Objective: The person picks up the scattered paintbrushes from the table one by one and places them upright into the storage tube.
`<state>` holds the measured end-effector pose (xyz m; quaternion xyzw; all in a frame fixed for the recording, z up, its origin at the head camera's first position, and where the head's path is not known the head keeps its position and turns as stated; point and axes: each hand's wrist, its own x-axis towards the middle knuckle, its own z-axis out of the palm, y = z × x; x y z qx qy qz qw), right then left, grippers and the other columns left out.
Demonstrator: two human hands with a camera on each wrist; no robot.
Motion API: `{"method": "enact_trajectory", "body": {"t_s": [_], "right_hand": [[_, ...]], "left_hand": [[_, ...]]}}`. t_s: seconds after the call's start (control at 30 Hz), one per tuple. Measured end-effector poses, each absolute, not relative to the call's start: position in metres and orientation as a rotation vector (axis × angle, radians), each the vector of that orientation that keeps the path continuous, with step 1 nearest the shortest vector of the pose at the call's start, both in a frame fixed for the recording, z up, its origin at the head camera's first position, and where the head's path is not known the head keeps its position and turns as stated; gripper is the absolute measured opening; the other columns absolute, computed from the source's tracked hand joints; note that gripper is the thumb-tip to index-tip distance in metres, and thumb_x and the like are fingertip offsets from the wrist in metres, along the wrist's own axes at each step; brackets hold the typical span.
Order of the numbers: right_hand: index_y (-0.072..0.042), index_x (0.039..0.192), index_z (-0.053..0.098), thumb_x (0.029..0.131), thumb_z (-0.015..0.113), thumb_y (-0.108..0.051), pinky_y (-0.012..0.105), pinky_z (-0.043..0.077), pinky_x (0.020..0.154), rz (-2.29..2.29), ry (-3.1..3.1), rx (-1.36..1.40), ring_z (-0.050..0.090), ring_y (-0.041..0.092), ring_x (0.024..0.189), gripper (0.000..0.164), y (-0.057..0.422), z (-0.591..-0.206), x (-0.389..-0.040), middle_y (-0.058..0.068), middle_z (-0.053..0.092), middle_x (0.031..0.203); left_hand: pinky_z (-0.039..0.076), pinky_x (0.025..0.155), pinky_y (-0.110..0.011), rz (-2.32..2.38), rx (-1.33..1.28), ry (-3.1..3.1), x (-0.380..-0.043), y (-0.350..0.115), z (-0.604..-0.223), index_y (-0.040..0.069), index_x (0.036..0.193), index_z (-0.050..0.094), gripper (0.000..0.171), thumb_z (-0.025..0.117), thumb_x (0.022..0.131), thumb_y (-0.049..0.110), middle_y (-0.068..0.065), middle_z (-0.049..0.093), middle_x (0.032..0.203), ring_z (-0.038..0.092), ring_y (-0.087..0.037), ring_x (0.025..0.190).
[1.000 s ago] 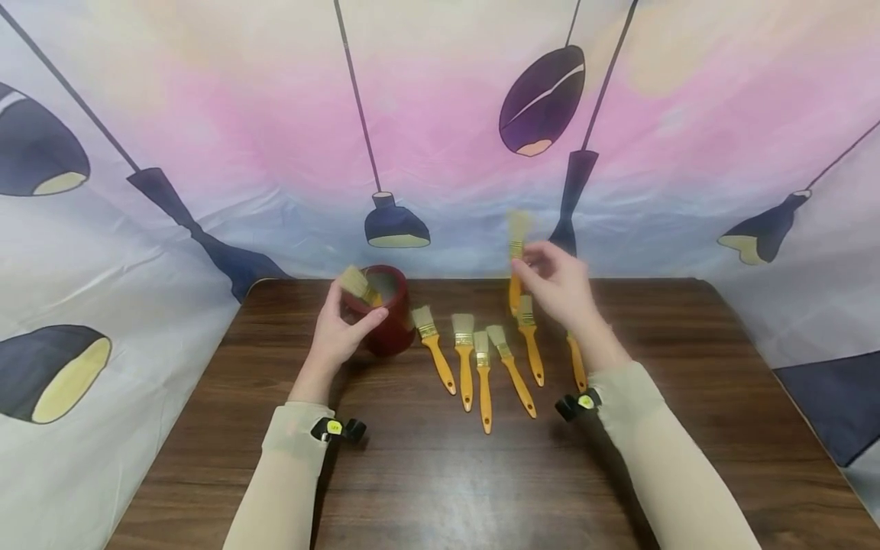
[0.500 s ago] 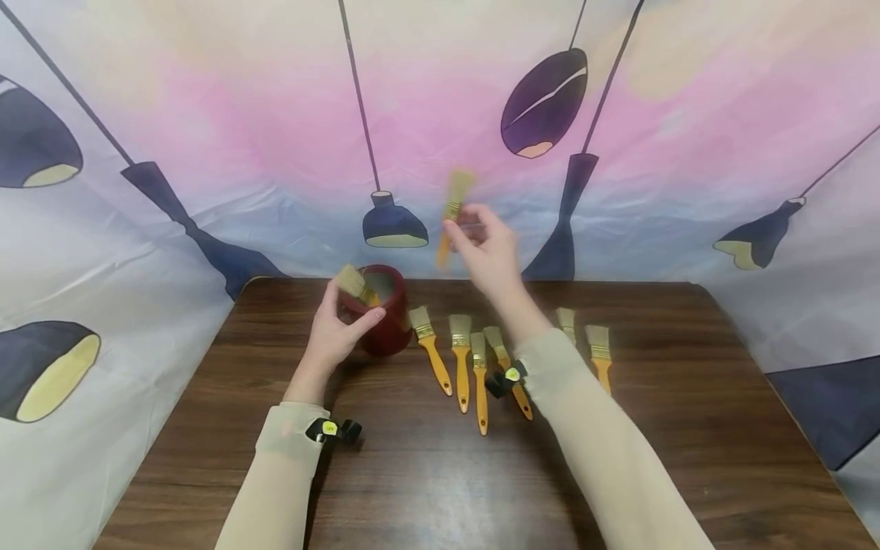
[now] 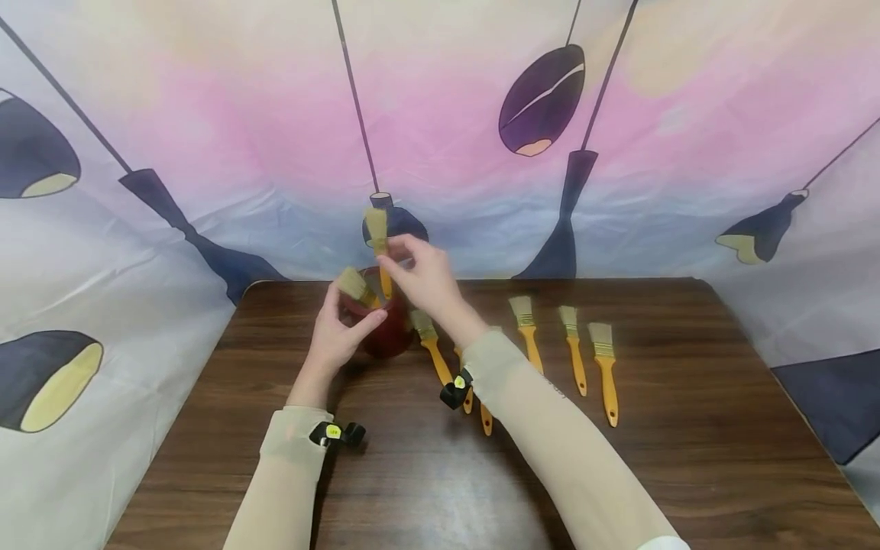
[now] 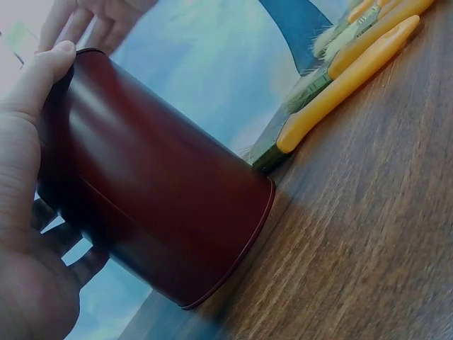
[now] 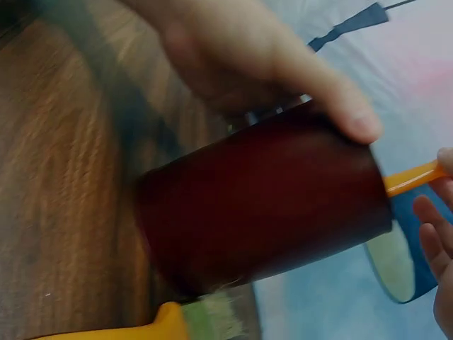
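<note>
A dark red cylindrical cup stands near the back edge of the table. My left hand grips it from the left, thumb at the rim and fingers around the far side, as the left wrist view shows. One paintbrush leans in the cup with bristles up, beside the left fingers. Over the cup my right hand pinches another paintbrush near its metal band, bristles upward. Its orange handle points down into the cup's mouth in the right wrist view.
Several more paintbrushes lie on the wooden table, bristles toward the back. One brush lies right beside the cup; another is farthest right. The right forearm hides some of them. A printed cloth hangs behind the table.
My right hand has lifted a paintbrush from the row, carried it left and lowered its handle into the cup's mouth. The left hand has kept its grip on the cup.
</note>
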<state>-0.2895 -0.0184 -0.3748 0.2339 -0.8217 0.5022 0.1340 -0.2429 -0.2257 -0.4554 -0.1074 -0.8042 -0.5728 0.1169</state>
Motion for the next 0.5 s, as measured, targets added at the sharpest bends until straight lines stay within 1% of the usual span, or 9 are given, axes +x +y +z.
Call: {"method": "enact_trajectory", "body": {"t_s": [0.1, 0.2, 0.3, 0.4, 0.47, 0.5], "right_hand": [[-0.006, 0.131, 0.073, 0.107, 0.074, -0.027, 0.032, 0.060, 0.096, 1.396, -2.447, 0.718, 0.075, 0.021, 0.107, 0.032, -0.020, -0.384, -0.292, 0.007, 0.079, 0.120], [-0.005, 0.131, 0.074, 0.108, 0.073, -0.026, 0.034, 0.058, 0.099, 1.334, -2.524, 0.749, 0.073, 0.021, 0.111, 0.031, -0.020, -0.391, -0.294, 0.007, 0.078, 0.120], [-0.005, 0.130, 0.075, 0.107, 0.074, -0.024, 0.034, 0.057, 0.099, 1.283, -2.572, 0.786, 0.071, 0.022, 0.112, 0.030, -0.021, -0.396, -0.296, 0.008, 0.076, 0.122], [-0.005, 0.131, 0.076, 0.105, 0.076, -0.023, 0.033, 0.055, 0.100, 1.245, -2.593, 0.831, 0.067, 0.023, 0.114, 0.031, -0.021, -0.398, -0.295, 0.010, 0.071, 0.124], [-0.006, 0.133, 0.076, 0.104, 0.077, -0.023, 0.032, 0.054, 0.101, 1.234, -2.601, 0.848, 0.064, 0.023, 0.116, 0.034, -0.021, -0.398, -0.295, 0.010, 0.067, 0.126], [-0.006, 0.134, 0.075, 0.104, 0.078, -0.023, 0.031, 0.054, 0.102, 1.239, -2.602, 0.852, 0.064, 0.023, 0.117, 0.035, -0.021, -0.398, -0.294, 0.010, 0.066, 0.127]], "left_hand": [[0.048, 0.100, -0.037, -1.687, -0.316, -2.348, -0.242, -0.226, -0.456, 0.018, 0.167, 0.037, 0.087, 0.086, 0.094, 0.017, -0.017, 0.058, 0.132, 0.054, -0.022, 0.113], [0.049, 0.099, -0.038, -1.685, -0.319, -2.354, -0.243, -0.225, -0.456, 0.018, 0.167, 0.037, 0.087, 0.085, 0.094, 0.016, -0.018, 0.059, 0.130, 0.055, -0.024, 0.111], [0.049, 0.097, -0.039, -1.676, -0.319, -2.358, -0.242, -0.223, -0.455, 0.014, 0.167, 0.037, 0.087, 0.085, 0.094, 0.013, -0.021, 0.058, 0.127, 0.055, -0.025, 0.109], [0.048, 0.098, -0.042, -1.691, -0.317, -2.345, -0.237, -0.219, -0.446, 0.008, 0.165, 0.037, 0.085, 0.083, 0.094, 0.009, -0.026, 0.057, 0.125, 0.055, -0.027, 0.108], [0.047, 0.100, -0.045, -1.700, -0.311, -2.346, -0.232, -0.217, -0.438, 0.004, 0.164, 0.037, 0.083, 0.082, 0.094, 0.007, -0.027, 0.056, 0.127, 0.054, -0.028, 0.109], [0.047, 0.101, -0.045, -1.694, -0.312, -2.349, -0.229, -0.215, -0.435, 0.004, 0.164, 0.037, 0.082, 0.081, 0.095, 0.009, -0.027, 0.056, 0.129, 0.054, -0.026, 0.110]]}}
